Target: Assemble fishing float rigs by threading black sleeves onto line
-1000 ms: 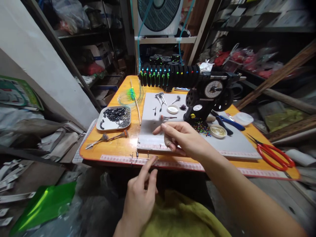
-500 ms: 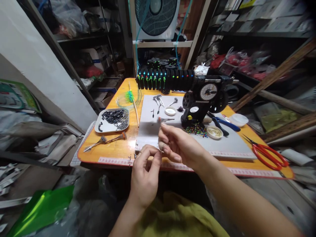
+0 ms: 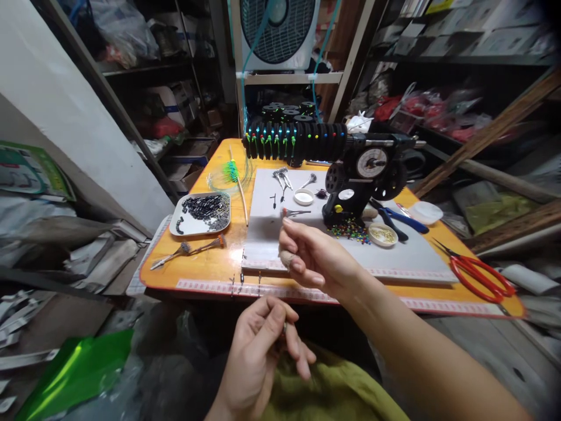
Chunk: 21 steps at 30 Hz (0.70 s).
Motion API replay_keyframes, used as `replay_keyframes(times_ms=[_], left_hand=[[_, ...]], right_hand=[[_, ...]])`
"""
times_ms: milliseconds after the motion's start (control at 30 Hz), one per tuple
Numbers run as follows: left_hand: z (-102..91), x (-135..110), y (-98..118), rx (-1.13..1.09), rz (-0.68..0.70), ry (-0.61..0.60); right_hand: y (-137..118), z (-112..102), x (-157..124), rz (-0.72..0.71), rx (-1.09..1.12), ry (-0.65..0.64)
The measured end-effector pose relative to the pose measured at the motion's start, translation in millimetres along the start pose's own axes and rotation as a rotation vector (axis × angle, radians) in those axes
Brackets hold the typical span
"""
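Note:
My left hand (image 3: 267, 345) is low in front of the table edge, over my lap. Its thumb and forefinger pinch together, and a small dark bit shows between the fingers, too little to name. My right hand (image 3: 307, 257) is raised above the front of the grey board (image 3: 267, 245). Its thumb and forefinger meet, the other fingers curl, and one fingertip has a pale wrapping; anything in this pinch is too fine to make out. Small dark swivel-like pieces (image 3: 242, 278) sit along the table's front edge. Just beyond my right fingertips lies an orange-tipped bundle of thin pieces (image 3: 298, 211).
A black winding machine (image 3: 368, 164) carries a row of spools (image 3: 293, 140). Loose coloured beads (image 3: 348, 231) lie beneath it. Around stand a white tray (image 3: 175, 213) of black parts, a dish (image 3: 382, 235) of gold bits, blue-handled pliers (image 3: 405, 219) and red-handled scissors (image 3: 480, 278).
My left hand has dropped away from my right hand, down towards my lap, and its outer fingers have spread. My right hand has barely moved. Another dark piece at the front edge is now uncovered.

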<state>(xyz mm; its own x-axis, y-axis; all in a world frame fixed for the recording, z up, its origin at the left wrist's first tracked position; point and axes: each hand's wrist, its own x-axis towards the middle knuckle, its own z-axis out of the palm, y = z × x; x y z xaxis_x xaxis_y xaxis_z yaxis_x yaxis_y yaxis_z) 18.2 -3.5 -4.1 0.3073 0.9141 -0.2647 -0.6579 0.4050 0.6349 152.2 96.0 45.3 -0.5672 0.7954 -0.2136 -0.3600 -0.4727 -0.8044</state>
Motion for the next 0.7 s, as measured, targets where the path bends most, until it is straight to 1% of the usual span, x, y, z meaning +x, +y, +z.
replay_keyframes(times_ms=[133, 300, 400, 533, 633, 700], left_hand=[[-2.5, -2.5, -4.2, -0.043, -0.026, -0.013], [-7.1, -3.4, -9.6, -0.041, -0.042, -0.030], [-9.0, -2.3, -10.0, -0.026, -0.057, -0.001], [-6.7, 0.8, -6.4, 0.092, 0.051, 0.108], [-3.4, 3.5, -2.9, 0.169, 0.092, 0.125], [-1.9, 5.2, -1.4, 0.158, 0.089, 0.112]], right_hand=[[1.3, -0.7, 1.0, 0.003, 0.001, -0.001], [1.9, -1.6, 0.2, -0.002, -0.003, -0.001], [1.1, -0.9, -1.2, -0.008, -0.006, -0.002], [-0.9, -0.6, -2.0, -0.021, -0.015, 0.005], [-2.6, -1.4, -1.6, -0.028, -0.027, 0.011], [-3.2, -2.1, -1.3, -0.030, -0.041, 0.014]])
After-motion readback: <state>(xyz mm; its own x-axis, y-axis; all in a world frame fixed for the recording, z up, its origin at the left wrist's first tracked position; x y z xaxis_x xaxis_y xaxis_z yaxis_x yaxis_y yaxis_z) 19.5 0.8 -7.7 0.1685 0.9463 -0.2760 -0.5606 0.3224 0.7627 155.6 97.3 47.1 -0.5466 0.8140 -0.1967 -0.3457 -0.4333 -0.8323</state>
